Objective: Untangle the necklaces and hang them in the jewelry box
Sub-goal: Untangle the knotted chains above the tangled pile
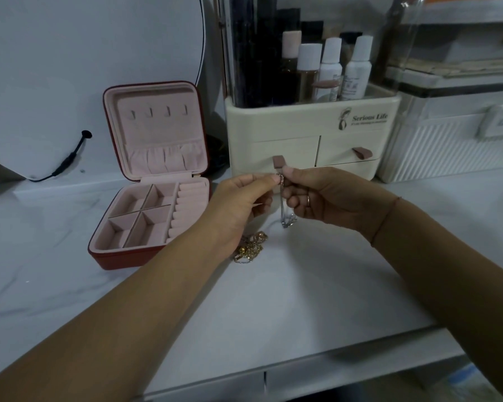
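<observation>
Pinching silver necklace (285,217) at top with fingers of left hand (238,198) and right hand (325,195), dangling above tabletop (317,285). Gold tangle (250,248) under left wrist, open jewelry box (119,261) further left.

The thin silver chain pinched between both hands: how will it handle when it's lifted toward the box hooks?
Probably floppy: the silver chain hangs straight down in a narrow loop from the pinch of the left hand and right hand. Likely light, since that pinch alone carries it. It may snag on the gold tangle lying just below.
</observation>
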The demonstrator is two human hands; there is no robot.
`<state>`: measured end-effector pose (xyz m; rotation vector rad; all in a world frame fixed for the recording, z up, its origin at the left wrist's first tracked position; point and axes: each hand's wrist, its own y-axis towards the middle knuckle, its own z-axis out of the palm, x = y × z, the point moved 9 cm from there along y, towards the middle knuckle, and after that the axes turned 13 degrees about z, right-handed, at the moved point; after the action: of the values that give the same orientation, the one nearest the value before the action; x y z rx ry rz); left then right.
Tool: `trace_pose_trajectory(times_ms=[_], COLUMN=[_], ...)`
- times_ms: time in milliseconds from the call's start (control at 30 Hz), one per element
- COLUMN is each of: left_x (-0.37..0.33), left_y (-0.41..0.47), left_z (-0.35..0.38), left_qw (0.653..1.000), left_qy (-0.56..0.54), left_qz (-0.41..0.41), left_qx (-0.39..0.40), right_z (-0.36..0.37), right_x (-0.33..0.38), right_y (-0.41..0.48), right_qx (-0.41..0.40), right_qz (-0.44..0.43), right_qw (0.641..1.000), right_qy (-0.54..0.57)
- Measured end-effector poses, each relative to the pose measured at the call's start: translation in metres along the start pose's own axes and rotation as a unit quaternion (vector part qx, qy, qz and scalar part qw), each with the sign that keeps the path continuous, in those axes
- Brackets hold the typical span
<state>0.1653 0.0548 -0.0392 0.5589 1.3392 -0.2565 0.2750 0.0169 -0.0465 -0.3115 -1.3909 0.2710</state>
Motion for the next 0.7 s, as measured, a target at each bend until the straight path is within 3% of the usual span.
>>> trace_pose_trajectory(times_ms=[367,533,700], left_x=[-0.012,-0.015,-0.007], left_y=[0.002,0.001,0.002], left_z=[-0.010,-0.007,-0.007], left_qw=[0.986,0.985,0.996], left_qy=[0.142,0.148,0.074], left_qz=[0.084,0.094,0.051], left_qx=[-0.011,0.002,-0.010], right_z=[-0.011,-0.016,-0.015], right_x=[0.009,0.013,0.012], right_y=[-0.003,-0.004,-0.003], right_qx=[-0.076,-0.104,-0.087], right_qz=[-0.067,-0.085,-0.078], right_qw=[0.989,0.981,0.988], right_qy=[-0.106,-0.137,-0.101])
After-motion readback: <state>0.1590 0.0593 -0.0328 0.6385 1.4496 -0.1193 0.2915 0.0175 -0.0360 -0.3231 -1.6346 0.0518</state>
